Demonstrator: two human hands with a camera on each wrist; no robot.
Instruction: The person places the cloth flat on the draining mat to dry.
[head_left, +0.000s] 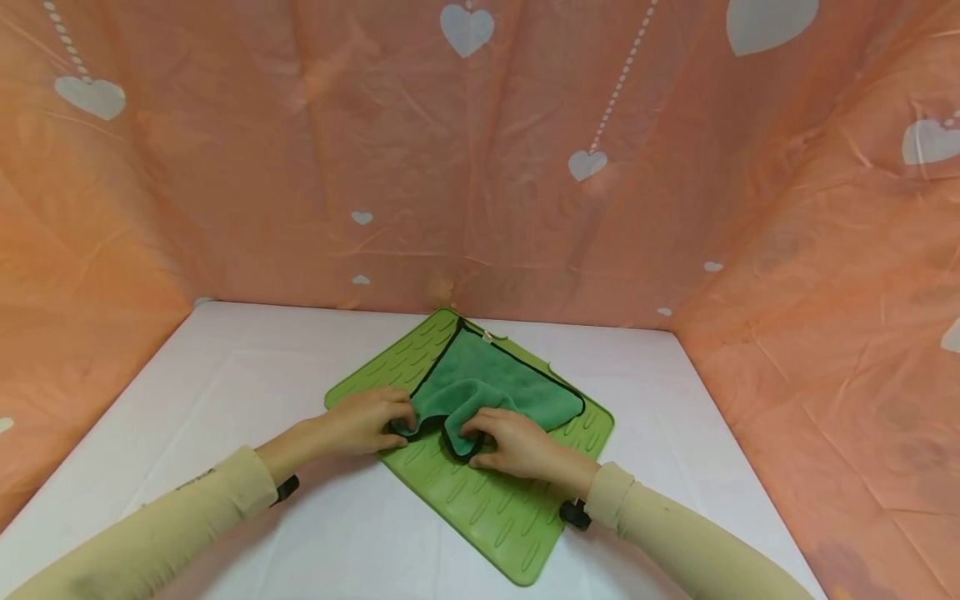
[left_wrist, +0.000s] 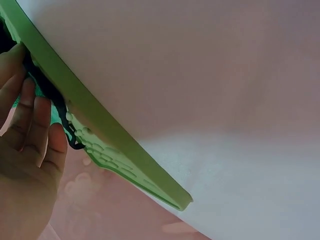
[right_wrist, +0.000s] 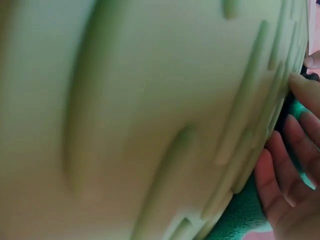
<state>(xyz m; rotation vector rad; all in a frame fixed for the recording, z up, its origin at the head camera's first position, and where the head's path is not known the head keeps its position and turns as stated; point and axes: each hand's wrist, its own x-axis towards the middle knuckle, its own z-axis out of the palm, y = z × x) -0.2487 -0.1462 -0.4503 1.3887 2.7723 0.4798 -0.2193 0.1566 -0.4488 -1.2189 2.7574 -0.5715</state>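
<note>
A green cloth (head_left: 480, 358) with black edging lies across a lighter green ridged mat (head_left: 517, 525). Its far part is spread fairly flat, while the near side is bunched into folds. At the cloth's near left corner, my left hand (head_left: 370, 422) pinches the black edge between thumb and fingers. My right hand (head_left: 519, 444) holds a folded-up part of the near edge, a short way to the right. In the left wrist view, the left hand (left_wrist: 30, 135) is beside the mat's rim. Fingers of the right hand (right_wrist: 295, 170) curve over the cloth in the right wrist view.
The mat sits at an angle on a white-covered table (head_left: 270, 375). An orange-pink sheet (head_left: 405, 167) with pale hearts hangs behind the table and along both sides. A small white tag (head_left: 487, 337) is on the cloth's far edge.
</note>
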